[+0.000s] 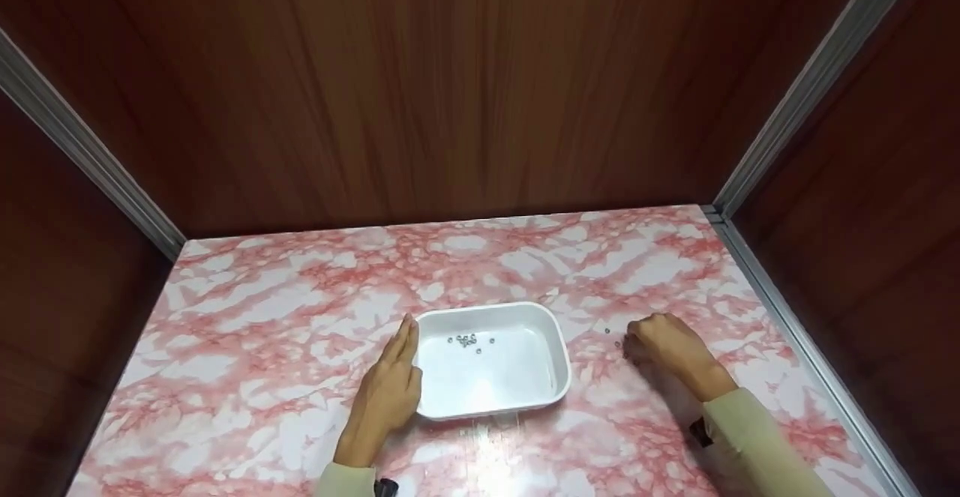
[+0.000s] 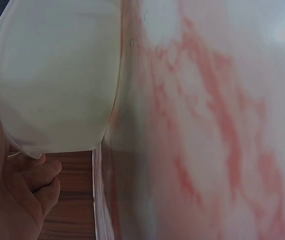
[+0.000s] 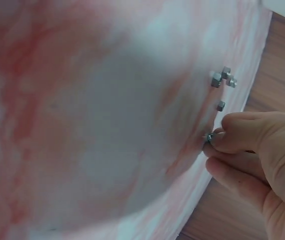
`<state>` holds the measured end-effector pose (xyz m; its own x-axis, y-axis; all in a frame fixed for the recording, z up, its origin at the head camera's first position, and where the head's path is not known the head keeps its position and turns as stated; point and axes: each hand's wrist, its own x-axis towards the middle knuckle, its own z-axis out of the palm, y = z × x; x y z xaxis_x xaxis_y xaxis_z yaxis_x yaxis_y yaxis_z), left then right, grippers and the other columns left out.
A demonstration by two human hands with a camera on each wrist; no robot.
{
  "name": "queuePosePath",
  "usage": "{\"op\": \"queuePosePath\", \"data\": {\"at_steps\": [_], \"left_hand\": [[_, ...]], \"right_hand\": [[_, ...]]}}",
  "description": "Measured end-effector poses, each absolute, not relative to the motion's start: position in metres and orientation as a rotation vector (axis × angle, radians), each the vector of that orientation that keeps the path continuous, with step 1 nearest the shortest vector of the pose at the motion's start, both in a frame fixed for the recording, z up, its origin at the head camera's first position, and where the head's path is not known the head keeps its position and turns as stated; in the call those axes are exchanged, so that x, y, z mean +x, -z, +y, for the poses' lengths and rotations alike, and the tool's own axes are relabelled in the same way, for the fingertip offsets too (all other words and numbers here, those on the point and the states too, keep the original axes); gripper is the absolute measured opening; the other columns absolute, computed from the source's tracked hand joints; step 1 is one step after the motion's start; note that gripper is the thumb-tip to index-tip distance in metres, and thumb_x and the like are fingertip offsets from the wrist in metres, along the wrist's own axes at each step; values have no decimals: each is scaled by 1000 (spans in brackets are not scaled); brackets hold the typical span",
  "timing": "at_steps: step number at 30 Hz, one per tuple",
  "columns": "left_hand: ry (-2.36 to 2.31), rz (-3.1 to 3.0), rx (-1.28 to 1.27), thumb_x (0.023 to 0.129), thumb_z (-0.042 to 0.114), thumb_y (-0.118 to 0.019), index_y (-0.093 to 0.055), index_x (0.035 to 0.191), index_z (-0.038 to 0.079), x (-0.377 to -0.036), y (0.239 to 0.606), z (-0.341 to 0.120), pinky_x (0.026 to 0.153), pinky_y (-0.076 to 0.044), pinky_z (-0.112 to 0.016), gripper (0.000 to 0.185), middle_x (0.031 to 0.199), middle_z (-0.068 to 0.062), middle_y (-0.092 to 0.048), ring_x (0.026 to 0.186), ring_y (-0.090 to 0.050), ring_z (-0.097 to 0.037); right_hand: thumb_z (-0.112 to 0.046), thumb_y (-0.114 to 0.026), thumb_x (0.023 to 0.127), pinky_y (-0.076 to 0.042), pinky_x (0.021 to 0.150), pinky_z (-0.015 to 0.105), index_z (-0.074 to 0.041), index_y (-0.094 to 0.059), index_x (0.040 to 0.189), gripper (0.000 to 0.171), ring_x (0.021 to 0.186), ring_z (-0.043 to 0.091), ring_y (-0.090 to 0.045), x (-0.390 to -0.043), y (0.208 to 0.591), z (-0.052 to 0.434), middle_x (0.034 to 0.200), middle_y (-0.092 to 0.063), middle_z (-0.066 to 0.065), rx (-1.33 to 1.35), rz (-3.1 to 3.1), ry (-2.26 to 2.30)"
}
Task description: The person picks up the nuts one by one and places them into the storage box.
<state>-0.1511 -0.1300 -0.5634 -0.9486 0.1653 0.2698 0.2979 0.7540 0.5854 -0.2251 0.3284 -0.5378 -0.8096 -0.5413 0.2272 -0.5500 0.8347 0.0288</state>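
Basically no readable writing, brand or label anywhere, in any view.

Left hand lies flat against the left wall of the white tray, fingers straight, holding nothing. Tray sits centre-front on the pink marbled table. Several small metal nuts lie clustered in the tray near its far wall.

Right hand is on the table just right of the tray, fingers curled down. Head view only shows a couple of dark specks beside it. Right wrist view resolves that: thumb and fingertips pinch one small metal nut against the tabletop, a narrow pinch grip. Four loose nuts lie on the table just beyond the fingers, three bunched and one apart, closer to the hand.

Left wrist view shows the tray's outer wall close up and blurred, with the left hand's curled lower fingers under its rim; tray contents are hidden there. Brown wood panels enclose the table, with aluminium rails at the corners.
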Motion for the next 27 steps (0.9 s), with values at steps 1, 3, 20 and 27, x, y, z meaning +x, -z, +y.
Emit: {"op": "queuePosePath", "data": {"at_steps": [1,3,20,27], "left_hand": [[982,-2740,-370,103,4,-50,-35,159,-9,-151,563,-130,111,-52,-49,59,171,-23,-31,153,-41,-43],[1003,-2726,-377,102,2,-50,-35,158,-11,-151,563,-129,120,-44,-52,59,170,-25,-31,155,-37,-44],[937,-2758,-361,102,5,-51,-34,159,-10,-152,563,-130,129,-30,-56,60,171,-24,-31,158,-33,-43],[904,-2758,-371,102,6,-53,-36,158,-9,-151,564,-129,128,-33,-55,60,170,-24,-32,157,-35,-43]], "right_hand": [[-4,-81,80,-53,50,36,-11,-67,68,19,56,19,-66,-225,539,329,62,-67,1,846,-2770,-47],[-1,-79,78,-53,50,36,-11,-65,71,19,57,20,-66,-225,541,330,64,-67,1,871,-2704,-9],[9,-72,74,-61,54,38,3,-75,108,34,86,34,-76,-220,542,333,115,-76,21,1080,-2137,39],[-3,-50,105,-63,62,36,5,-77,107,28,88,32,-78,-215,535,319,111,-78,21,1090,-2065,-60]]}}
